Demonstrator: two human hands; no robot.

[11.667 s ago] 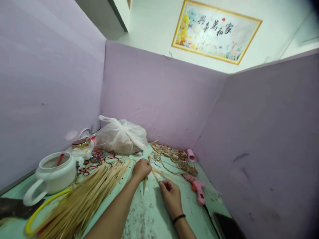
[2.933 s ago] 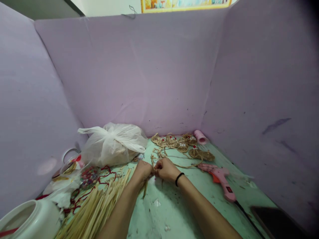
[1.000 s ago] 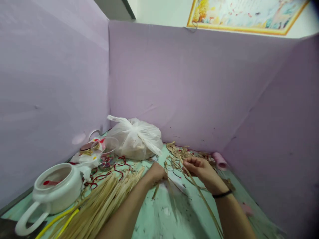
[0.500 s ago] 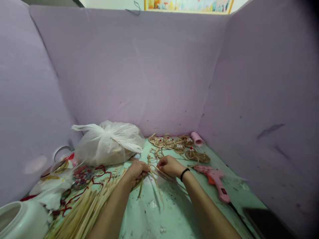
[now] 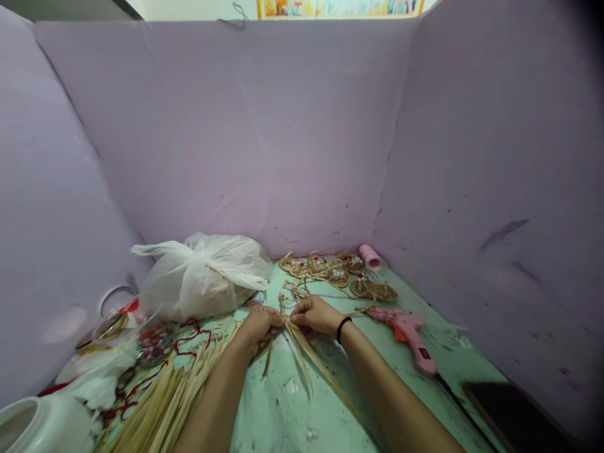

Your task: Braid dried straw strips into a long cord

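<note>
In the head view, my left hand [image 5: 261, 328] pinches a braid of dried straw strips near the middle of the green table. Close beside it, my right hand [image 5: 317, 316], with a black band at the wrist, pinches a straw strip [image 5: 325, 371] where it meets the braid. The strip's long end trails toward me between my forearms. Shorter strip ends [image 5: 302, 363] hang below my fingers. Part of the braid is hidden by my fingers.
Loose straw [image 5: 158, 402] lies left, by red yarn [image 5: 191, 336], a bead container [image 5: 155, 343] and a white jar [image 5: 51, 421]. Behind stand a tied plastic bag [image 5: 207, 277], braided pieces [image 5: 337, 270] and a pink spool [image 5: 370, 258]. Right: pink glue gun [image 5: 408, 333], dark flat object [image 5: 509, 412].
My right hand has moved left, up against my left hand. The long strip now runs down toward me instead of lying under my right wrist. The view has shifted slightly.
</note>
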